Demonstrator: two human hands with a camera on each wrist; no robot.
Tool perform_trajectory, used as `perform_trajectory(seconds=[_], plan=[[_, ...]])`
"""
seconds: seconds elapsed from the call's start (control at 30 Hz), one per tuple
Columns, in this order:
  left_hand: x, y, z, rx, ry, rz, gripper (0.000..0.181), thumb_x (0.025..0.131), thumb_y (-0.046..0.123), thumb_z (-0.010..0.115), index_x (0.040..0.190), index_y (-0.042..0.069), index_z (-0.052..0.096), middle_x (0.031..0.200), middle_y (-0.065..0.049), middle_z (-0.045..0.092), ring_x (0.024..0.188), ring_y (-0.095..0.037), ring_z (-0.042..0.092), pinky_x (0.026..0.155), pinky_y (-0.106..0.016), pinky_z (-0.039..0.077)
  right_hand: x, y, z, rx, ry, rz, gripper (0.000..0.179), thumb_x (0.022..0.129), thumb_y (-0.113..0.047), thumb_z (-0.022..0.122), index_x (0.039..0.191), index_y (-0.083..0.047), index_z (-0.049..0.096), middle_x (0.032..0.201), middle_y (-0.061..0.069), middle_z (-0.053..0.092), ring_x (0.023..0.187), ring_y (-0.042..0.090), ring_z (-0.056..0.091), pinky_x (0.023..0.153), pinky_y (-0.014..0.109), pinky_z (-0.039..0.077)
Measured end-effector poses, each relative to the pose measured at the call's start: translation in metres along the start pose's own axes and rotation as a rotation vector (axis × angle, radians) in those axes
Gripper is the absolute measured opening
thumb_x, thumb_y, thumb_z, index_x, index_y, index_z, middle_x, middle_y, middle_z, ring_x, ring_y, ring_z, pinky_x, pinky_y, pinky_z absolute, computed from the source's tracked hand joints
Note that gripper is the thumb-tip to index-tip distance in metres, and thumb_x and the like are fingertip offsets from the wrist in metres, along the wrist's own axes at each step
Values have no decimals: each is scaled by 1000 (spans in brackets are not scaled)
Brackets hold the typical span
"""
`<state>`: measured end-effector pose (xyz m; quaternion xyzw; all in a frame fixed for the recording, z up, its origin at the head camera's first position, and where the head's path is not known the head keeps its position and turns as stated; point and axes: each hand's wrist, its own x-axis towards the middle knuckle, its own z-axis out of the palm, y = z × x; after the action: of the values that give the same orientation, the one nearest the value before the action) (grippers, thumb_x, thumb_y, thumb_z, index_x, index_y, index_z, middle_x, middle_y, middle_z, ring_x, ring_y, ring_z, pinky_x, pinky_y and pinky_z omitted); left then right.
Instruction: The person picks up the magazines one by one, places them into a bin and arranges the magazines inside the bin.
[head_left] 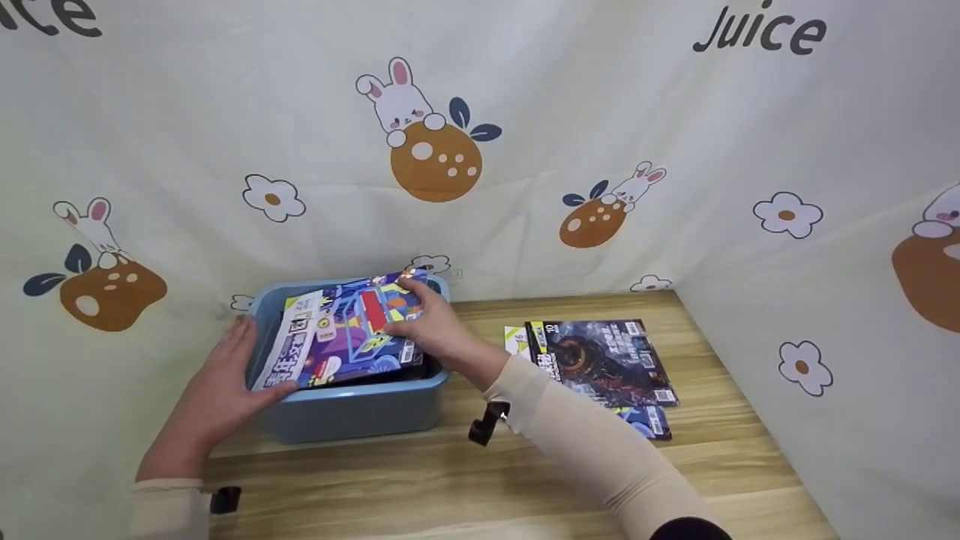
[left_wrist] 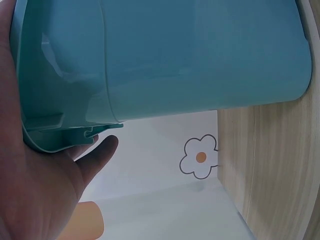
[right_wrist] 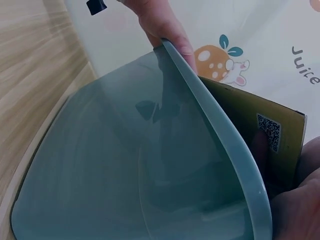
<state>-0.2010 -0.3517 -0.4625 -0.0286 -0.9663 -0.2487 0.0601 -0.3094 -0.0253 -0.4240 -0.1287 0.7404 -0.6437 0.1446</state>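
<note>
A blue plastic bin (head_left: 352,416) stands on the table, with a colourful purple-and-blue magazine (head_left: 349,341) lying tilted across its opening. My right hand (head_left: 442,330) grips that magazine at its right side, thumb on the cover. In the right wrist view, a gold back cover (right_wrist: 235,100) with a QR code rises past the bin's rim, and fingers of the right hand (right_wrist: 300,210) are behind and against it. At the bin's left front corner, my left hand (head_left: 217,386) holds the rim; the left wrist view shows its fingers (left_wrist: 100,155) bent around the edge. Dark edges show beneath the magazine.
To the right of the bin, a loose pile of magazines (head_left: 607,364) lies on the wooden table (head_left: 360,487), a dark cover on top. A cloth (head_left: 525,112) printed with rabbits and oranges hangs behind and at both sides, close to the bin's back.
</note>
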Motion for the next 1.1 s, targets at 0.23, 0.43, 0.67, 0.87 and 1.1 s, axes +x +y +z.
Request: perform_trajectory(seconds=[0.23,0.43,0.67,0.87,1.1], plan=[[-1,1,1,6,8,2,136,89,76,77,176,2,3,182,-29,5,167,-54,3,117,-86,23,0,0,5,-30,18,34,86,92,-8,90,167,-24,50,156,13,52,131,30,61,113,45,56],[-1,2,2,10,14,-4,135,89,77,76,177,3,4,182,-28,5,167,-53,3,116,-86,24,-1,-1,9,-63,28,54,86,93,-10,90,167,-25,50,157,11,53,132,29,61,113,44,56],[-1,2,1,5,17,9,133,91,75,77,176,0,6,182,-29,5,167,-54,4,116,-86,24,-1,0,8,-62,26,19,85,92,-14,90,167,-20,50,155,13,55,125,26,65,107,39,59],[-2,2,0,-4,25,25,132,92,73,77,175,-2,8,182,-30,7,167,-54,6,117,-86,23,-2,2,6,33,20,-83,80,93,-11,88,164,-10,52,120,10,64,91,15,67,78,29,62],[-2,1,-1,-6,16,9,133,91,77,75,176,1,6,182,-28,4,167,-53,4,118,-87,21,-5,-3,-3,34,80,-115,59,98,-17,86,152,-11,62,101,5,54,88,16,65,72,27,62]])
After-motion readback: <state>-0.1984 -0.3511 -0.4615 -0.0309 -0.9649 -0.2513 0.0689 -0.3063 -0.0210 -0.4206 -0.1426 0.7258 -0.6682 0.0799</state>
